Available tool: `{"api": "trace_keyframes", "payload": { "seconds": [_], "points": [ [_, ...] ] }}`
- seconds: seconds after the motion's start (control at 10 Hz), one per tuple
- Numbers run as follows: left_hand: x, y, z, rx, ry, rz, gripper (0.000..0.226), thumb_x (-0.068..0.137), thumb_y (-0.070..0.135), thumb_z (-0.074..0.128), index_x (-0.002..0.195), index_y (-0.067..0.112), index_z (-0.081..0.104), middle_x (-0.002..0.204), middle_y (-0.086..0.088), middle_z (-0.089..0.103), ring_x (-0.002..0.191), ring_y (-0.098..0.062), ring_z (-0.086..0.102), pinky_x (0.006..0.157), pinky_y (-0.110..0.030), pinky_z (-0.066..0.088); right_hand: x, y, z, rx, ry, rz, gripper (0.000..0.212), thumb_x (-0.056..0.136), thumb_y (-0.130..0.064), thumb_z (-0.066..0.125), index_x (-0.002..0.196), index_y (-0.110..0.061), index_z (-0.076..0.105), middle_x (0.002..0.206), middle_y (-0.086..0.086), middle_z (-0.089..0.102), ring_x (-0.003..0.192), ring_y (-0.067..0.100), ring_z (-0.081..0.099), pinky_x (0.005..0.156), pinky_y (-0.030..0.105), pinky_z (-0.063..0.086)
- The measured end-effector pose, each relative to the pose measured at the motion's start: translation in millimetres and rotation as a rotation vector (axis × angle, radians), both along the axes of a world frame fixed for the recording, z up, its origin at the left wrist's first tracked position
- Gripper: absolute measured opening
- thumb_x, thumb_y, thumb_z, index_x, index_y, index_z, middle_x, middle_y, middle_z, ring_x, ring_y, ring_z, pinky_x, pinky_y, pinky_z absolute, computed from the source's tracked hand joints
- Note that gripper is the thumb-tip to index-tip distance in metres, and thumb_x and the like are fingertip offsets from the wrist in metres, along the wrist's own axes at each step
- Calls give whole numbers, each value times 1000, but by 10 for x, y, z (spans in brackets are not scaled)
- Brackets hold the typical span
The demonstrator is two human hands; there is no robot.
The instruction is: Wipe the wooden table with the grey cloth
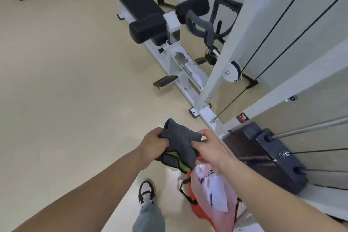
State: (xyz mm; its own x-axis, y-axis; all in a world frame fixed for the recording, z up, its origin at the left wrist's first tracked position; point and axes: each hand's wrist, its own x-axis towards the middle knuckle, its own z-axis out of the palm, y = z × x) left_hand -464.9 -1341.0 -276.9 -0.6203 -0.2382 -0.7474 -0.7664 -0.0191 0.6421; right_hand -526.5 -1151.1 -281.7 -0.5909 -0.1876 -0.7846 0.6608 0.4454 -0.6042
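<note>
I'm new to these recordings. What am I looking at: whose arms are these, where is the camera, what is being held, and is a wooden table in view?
There is no robot here. One camera sits on a person's head and looks forward and down, so the two bare arms are the wearer's own. The left hand and right hand both grip a bunched grey cloth in mid-air. A pinkish plastic bag hangs below the right hand; how it is held is hidden. Underneath are a beige floor and the person's shoe. Ahead stand a padded bench and a white cable machine with a dark weight stack. No wooden table shows, so wiping has not begun.
</note>
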Motion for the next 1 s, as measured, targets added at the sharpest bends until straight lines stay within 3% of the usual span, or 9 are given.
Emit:
{"api": "trace_keyframes", "payload": {
  "seconds": [0.1, 0.2, 0.3, 0.4, 0.6, 0.7, 0.8, 0.9, 1.0],
  "points": [
    [-188, -210, -394, -19, -4, -109, 35, 76, 6, 49, 104, 20, 66, 100, -10, 72, 94, -31, 71, 80, -49, 63, -113, -202, -405, 31, -5, -104, 22, 85, -8, 62, 100, -21, 53, 85, 16, 64, 68, 27, 60, 60, 40, 51],
    [-313, -358, -1030, -87, -30, -187, 34, 68, 12, 47, 93, 23, 67, 91, -9, 73, 91, -33, 71, 79, -55, 62, -178, -331, -966, 32, -105, -247, 21, 87, -11, 65, 104, -19, 56, 87, 13, 67, 69, 27, 64, 64, 38, 55],
    [-456, -424, -1656, -138, -61, -232, 27, 70, 12, 51, 83, 28, 67, 81, -3, 73, 80, -29, 72, 70, -53, 63, -225, -408, -1498, -48, -298, -363, 17, 93, -23, 62, 107, -13, 64, 90, 10, 66, 71, 25, 65, 68, 37, 60],
    [-612, -465, -2118, -175, -64, -294, 27, 74, 11, 51, 84, 30, 67, 79, 1, 72, 77, -25, 71, 73, -50, 63, -303, -432, -1998, -94, -361, -412, 30, 92, -28, 60, 112, -9, 69, 97, 13, 67, 79, 29, 65, 87, 45, 61],
    [-856, -362, -2827, -185, -22, -361, 40, 85, 7, 50, 113, 31, 66, 102, 11, 69, 96, -19, 68, 89, -40, 59, -427, -302, -2634, -109, -328, -466, 28, 96, -30, 57, 119, -17, 68, 106, 5, 66, 86, 23, 60, 76, 35, 53],
    [-837, -337, -3081, -250, -38, -450, 43, 93, 6, 51, 130, 27, 57, 122, 10, 58, 117, -21, 59, 94, -27, 45, -432, -203, -2806, -69, -339, -419, 41, 95, -36, 63, 133, -24, 54, 131, -1, 54, 116, 23, 55, 95, 38, 51],
    [-708, -351, -3080, -272, -86, -471, 49, 94, 8, 51, 141, 22, 53, 140, 0, 54, 124, -25, 56, 103, -30, 45, -342, -107, -2738, 26, -333, -371, 41, 95, -38, 63, 131, -20, 56, 128, 3, 59, 116, 24, 60, 87, 37, 54],
    [-611, -349, -2760, -268, -64, -487, 49, 94, 9, 51, 142, 22, 52, 140, 2, 54, 123, -24, 56, 107, -34, 46, -294, -109, -2405, 63, -274, -417, 28, 96, -31, 60, 119, -16, 63, 118, 10, 67, 105, 27, 67, 87, 40, 58],
    [-657, -323, -2321, -280, 41, -476, 47, 95, 10, 52, 141, 20, 54, 140, 1, 56, 123, -23, 58, 109, -36, 44, -338, -141, -1900, 110, -110, -448, 17, 96, -20, 56, 107, -12, 67, 105, 16, 69, 84, 25, 65, 74, 38, 55]
  ]
}}
